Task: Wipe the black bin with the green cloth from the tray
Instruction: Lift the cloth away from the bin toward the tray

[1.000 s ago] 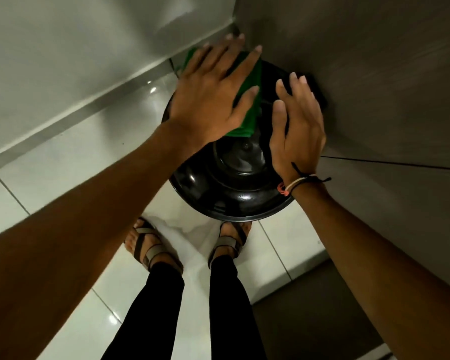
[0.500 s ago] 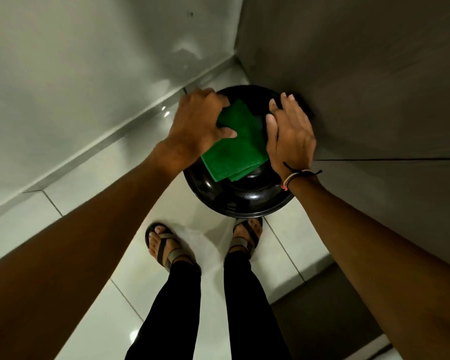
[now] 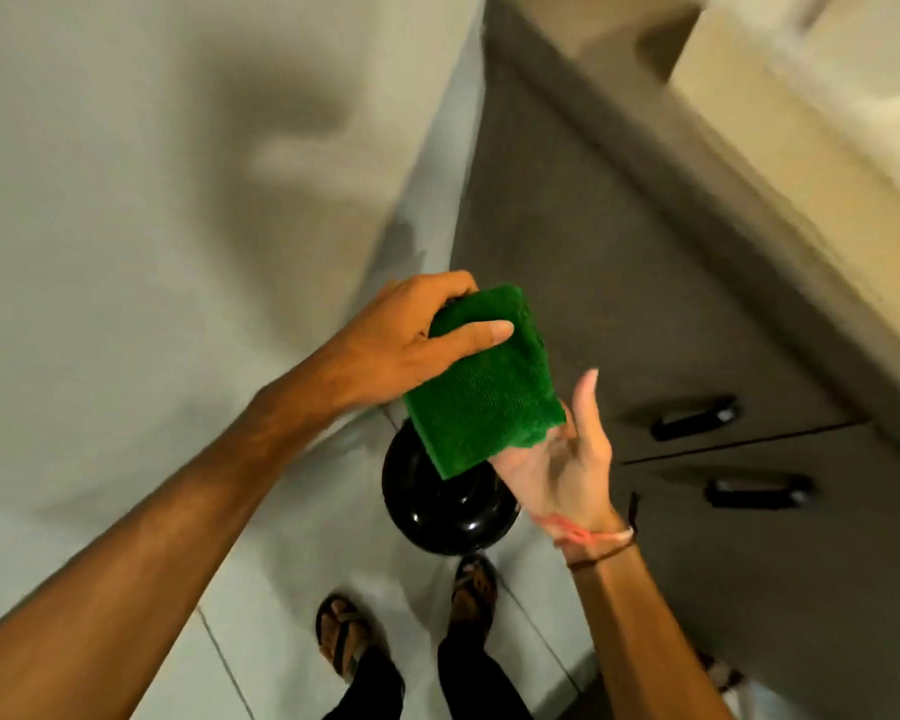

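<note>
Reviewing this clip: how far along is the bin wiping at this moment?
Done: the green cloth is out of the tray and in use; the black bin lid looks glossy, though cleanliness can't be confirmed. In hand: the left hand holds the folded cloth lifted above the bin, while the right hand is open, palm up, beside the cloth's lower edge. Left: possibly another pass; the bin's sides are hidden.

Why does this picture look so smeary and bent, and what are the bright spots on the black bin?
Head view: motion blur smears the cabinet handles and the counter edge at upper right, while the green cloth in the left hand stays fairly sharp; the wide-angle lens bends the wall and floor lines; the bright spots on the glossy black bin are light reflections; a soft shadow falls on the wall.
</note>
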`<state>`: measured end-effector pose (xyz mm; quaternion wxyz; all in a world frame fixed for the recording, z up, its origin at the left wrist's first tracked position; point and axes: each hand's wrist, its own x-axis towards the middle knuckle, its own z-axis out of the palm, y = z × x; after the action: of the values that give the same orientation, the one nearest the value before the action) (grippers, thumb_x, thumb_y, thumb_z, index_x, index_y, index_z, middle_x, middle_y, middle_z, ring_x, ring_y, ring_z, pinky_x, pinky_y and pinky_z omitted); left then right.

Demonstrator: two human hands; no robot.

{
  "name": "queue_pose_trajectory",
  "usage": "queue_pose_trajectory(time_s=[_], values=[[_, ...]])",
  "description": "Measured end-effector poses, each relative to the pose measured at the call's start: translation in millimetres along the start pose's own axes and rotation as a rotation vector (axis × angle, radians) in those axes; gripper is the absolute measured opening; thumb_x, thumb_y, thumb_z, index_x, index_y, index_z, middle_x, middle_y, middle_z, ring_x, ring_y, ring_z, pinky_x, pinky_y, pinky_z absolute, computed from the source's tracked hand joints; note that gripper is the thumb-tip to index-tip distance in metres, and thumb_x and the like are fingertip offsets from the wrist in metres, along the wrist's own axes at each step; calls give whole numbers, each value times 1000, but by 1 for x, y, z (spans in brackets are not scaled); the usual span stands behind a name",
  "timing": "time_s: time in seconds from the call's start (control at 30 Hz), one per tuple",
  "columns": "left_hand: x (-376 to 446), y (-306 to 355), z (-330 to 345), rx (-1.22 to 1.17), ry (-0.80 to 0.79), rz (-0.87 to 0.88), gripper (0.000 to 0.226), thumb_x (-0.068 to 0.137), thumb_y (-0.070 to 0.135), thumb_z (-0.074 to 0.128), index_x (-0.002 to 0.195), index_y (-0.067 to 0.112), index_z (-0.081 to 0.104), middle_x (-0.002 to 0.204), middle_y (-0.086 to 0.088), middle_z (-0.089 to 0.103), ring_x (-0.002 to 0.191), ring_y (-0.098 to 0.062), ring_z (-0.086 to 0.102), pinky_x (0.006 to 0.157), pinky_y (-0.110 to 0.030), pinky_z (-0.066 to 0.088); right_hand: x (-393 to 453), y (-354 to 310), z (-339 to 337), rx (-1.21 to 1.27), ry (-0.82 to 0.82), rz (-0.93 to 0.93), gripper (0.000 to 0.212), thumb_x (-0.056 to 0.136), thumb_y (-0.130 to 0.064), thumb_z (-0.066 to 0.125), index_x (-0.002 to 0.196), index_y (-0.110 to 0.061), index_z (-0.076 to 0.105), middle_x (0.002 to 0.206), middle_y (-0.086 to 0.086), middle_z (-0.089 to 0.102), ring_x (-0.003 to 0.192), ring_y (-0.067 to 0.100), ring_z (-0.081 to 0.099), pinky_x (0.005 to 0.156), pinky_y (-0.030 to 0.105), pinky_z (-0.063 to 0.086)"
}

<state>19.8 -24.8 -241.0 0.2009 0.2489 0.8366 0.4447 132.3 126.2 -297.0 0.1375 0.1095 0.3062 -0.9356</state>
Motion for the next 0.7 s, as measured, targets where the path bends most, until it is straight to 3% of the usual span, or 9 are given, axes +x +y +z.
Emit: queue_pose_trajectory(time_s=[0.1, 0.17, 0.27, 0.3, 0.37, 0.43, 0.53, 0.6, 0.7], values=[[0, 85, -38, -3, 108, 64, 31, 92, 40, 69, 69, 26, 54, 59, 1, 55, 52, -5, 55, 50, -20, 42, -37, -57, 65, -169, 95, -148, 66, 91, -28, 75, 146, -3, 48, 147, 21, 56, 136, 38, 55, 108, 51, 53], [5, 143, -59, -9, 173, 103, 28, 91, 42, 70, 71, 25, 61, 63, 3, 63, 58, -5, 62, 56, -24, 48, -62, -105, 99, -279, 198, -237, 52, 90, -6, 70, 139, 2, 54, 136, 23, 65, 123, 35, 66, 94, 43, 62], [24, 201, -74, -112, 203, 100, 26, 90, 39, 74, 95, 14, 73, 87, -6, 78, 83, -18, 75, 75, -34, 59, -88, -169, 135, -359, 327, -322, 35, 92, 8, 62, 127, 4, 63, 113, 21, 75, 87, 20, 79, 59, 22, 64], [35, 218, -75, -195, 181, 74, 26, 90, 32, 75, 105, 11, 71, 94, -10, 78, 90, -21, 75, 81, -35, 59, -94, -193, 139, -387, 400, -357, 33, 92, 7, 64, 124, 3, 65, 111, 20, 76, 84, 19, 79, 56, 22, 64], [62, 237, -71, -312, 109, 7, 31, 92, 18, 72, 120, 10, 61, 94, -12, 75, 86, -24, 73, 81, -36, 56, -96, -227, 140, -423, 520, -426, 37, 90, 3, 72, 125, -2, 64, 110, 16, 78, 94, 25, 79, 68, 35, 69], [97, 251, -56, -257, 62, 6, 29, 92, 8, 69, 117, 18, 56, 77, -4, 67, 71, -17, 64, 71, -30, 51, -92, -259, 132, -450, 633, -466, 43, 90, 2, 73, 129, -5, 55, 110, 14, 77, 102, 28, 76, 82, 44, 67], [146, 261, -29, -55, 60, -3, 27, 89, 0, 68, 104, 21, 58, 65, 3, 49, 57, -10, 48, 54, -18, 41, -70, -296, 114, -501, 704, -360, 39, 96, 7, 62, 132, -3, 51, 119, 20, 70, 112, 32, 70, 86, 45, 61], [170, 255, -12, 92, 51, -18, 30, 88, -6, 65, 101, 19, 56, 70, 2, 48, 59, -10, 49, 47, -12, 43, -52, -308, 101, -537, 691, -249, 32, 96, 12, 52, 126, 4, 57, 120, 25, 69, 109, 36, 68, 83, 45, 59], [194, 227, 7, 245, 58, -38, 34, 84, 0, 66, 96, 29, 53, 105, -12, 65, 93, -30, 68, 81, -37, 62, -35, -305, 89, -542, 668, -145, 28, 96, 16, 43, 117, 5, 58, 110, 26, 65, 93, 36, 69, 76, 50, 64]])
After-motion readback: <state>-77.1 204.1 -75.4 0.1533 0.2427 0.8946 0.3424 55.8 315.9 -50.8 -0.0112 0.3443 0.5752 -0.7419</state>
